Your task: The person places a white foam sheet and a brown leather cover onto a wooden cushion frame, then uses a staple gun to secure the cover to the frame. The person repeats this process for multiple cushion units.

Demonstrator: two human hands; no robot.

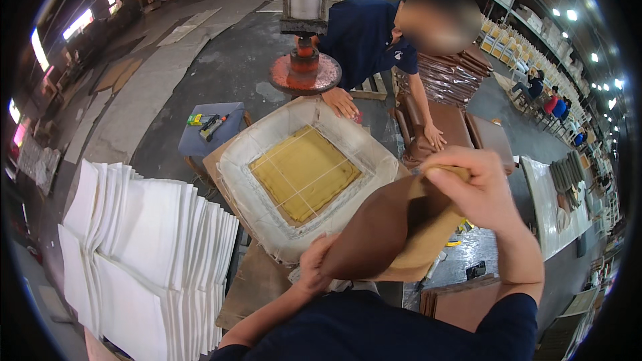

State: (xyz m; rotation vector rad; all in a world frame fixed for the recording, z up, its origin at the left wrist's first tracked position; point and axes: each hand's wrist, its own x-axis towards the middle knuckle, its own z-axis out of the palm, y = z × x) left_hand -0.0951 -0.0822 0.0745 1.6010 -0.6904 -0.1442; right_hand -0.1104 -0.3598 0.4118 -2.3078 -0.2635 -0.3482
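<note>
A brown cover (376,228) is held up in front of the torso, above the near right side of the white-lined mould (234,174). Its lower left edge is gripped by the left hand (315,264); its upper right edge is pinched between thumb and bent fingers of the right hand (473,184). Whether it is a sewn pouch or one folded piece cannot be told; its inner side is deep in shadow.

Handling, as judged: both edges are best kept spread evenly, so that the inside can be checked for creases. Slack is better taken up by the right hand, with the left kept steady. Clearance from the co-worker's hand (435,138), resting on the brown pile (449,127), should be maintained.
</note>
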